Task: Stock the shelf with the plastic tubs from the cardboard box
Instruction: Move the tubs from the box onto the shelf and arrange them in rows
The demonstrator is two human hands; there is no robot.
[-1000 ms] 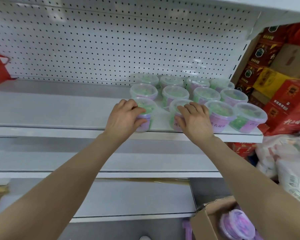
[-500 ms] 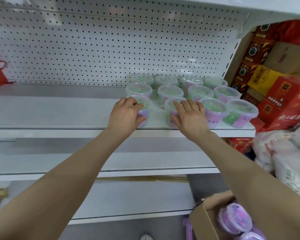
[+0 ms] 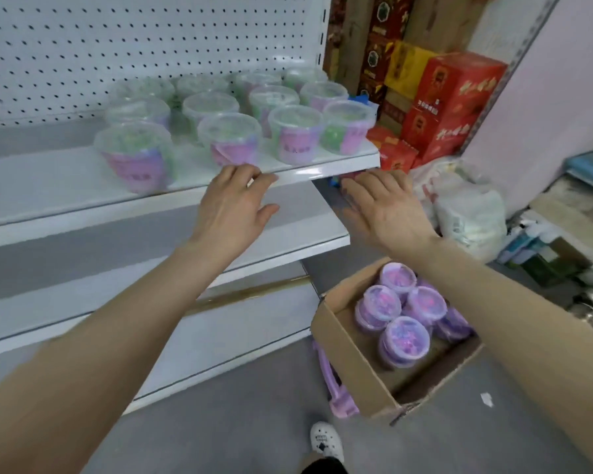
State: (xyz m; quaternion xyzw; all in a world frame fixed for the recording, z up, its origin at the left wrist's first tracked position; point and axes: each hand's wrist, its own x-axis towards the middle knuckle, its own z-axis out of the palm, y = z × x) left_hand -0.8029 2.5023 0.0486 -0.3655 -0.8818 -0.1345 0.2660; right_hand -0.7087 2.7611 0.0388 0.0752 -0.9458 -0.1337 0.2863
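Note:
Several clear plastic tubs with purple and green labels stand in rows on the white shelf [image 3: 65,186]; the front-left tub [image 3: 136,157] and a front tub [image 3: 230,140] are nearest me. My left hand [image 3: 231,208] hovers empty just below the shelf's front edge, fingers apart. My right hand [image 3: 386,206] is also empty and spread, off the shelf's right end. Below it an open cardboard box [image 3: 350,364] holds several purple-lidded tubs [image 3: 404,338].
Red and yellow cartons [image 3: 449,97] are stacked right of the shelf, with white plastic bags [image 3: 466,206] beneath them. Two lower white shelves [image 3: 117,268] run below. A purple stool [image 3: 336,391] supports the box. My white shoe [image 3: 326,439] is on the grey floor.
Both hands have let go of the two front tubs and pulled back off the shelf, down and to the right. The view has swung right and down, showing the box.

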